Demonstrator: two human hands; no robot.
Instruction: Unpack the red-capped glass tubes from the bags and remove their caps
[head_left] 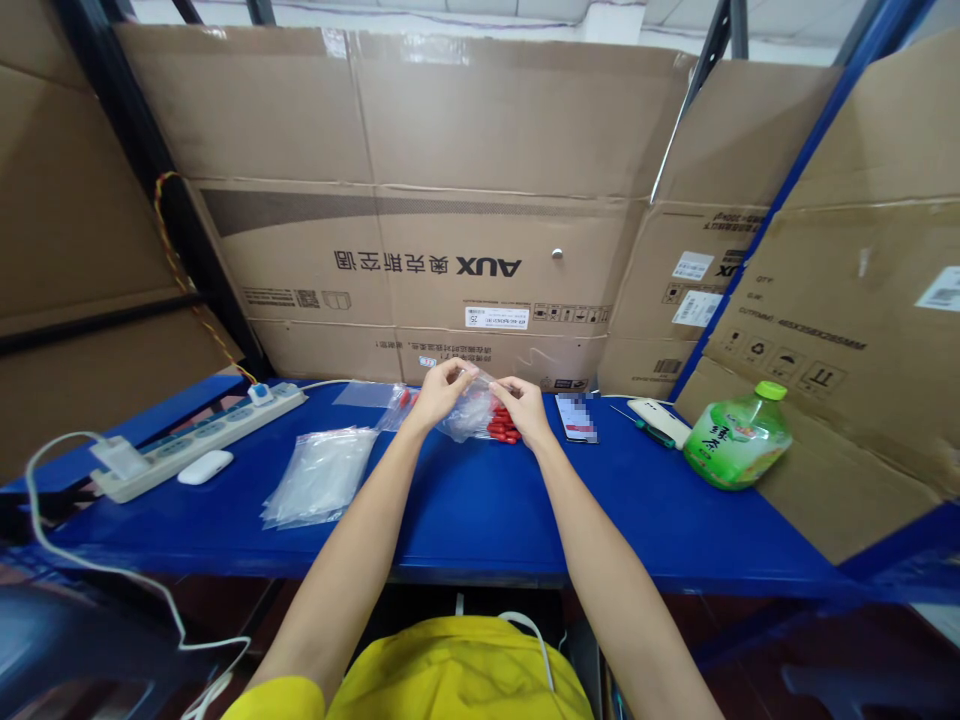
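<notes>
My left hand (441, 394) pinches one side of the top of a clear plastic bag (481, 378). At the other side of that bag, my right hand (526, 412) has thumb and finger closed on the edge. Under and beside the right hand lies a cluster of small red pieces (504, 426), partly covered by the hand; their kind is too small to make out. More clear plastic (466, 418) lies below the hands. Left of my left wrist, another clear bag (391, 410) shows some red at its end. A stack of flat clear zip bags (322, 475) rests nearer me.
On the blue table (480, 510), a power strip (202, 440) and a white case (205, 467) lie at left. A phone (576, 417), a green-handled screwdriver (654, 432), a white device (660, 420) and a green-labelled bottle (739, 437) are at right. Cardboard (450, 130) walls the back.
</notes>
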